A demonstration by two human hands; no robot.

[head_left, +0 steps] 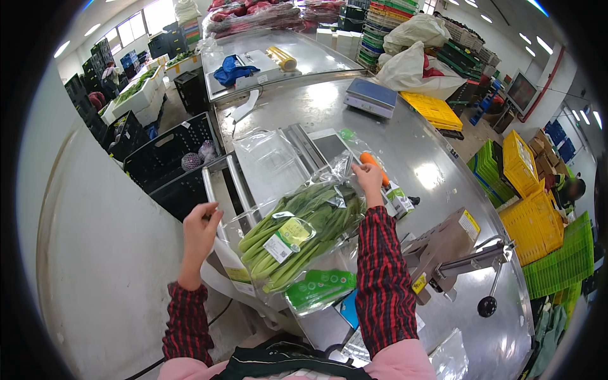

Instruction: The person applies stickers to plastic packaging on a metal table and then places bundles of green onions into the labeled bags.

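Observation:
A clear plastic bag of leafy green vegetables, with a yellow-green and white label, lies slanted across the packing machine in front of me. My right hand pinches the bag's film at its far right corner, over the leaf ends. At the bag's left side, my left hand is raised with curled fingers; what they hold, if anything, is too hard to make out. Just beyond my right fingers lies an orange carrot-like thing. Flat green printed bags lie under the near end of the greens.
A blue-topped scale stands farther back on the steel table. To the right is a metal device with a black-knobbed lever. Black crates stand at the left; yellow crates stack at the right. A white panel fills the left side.

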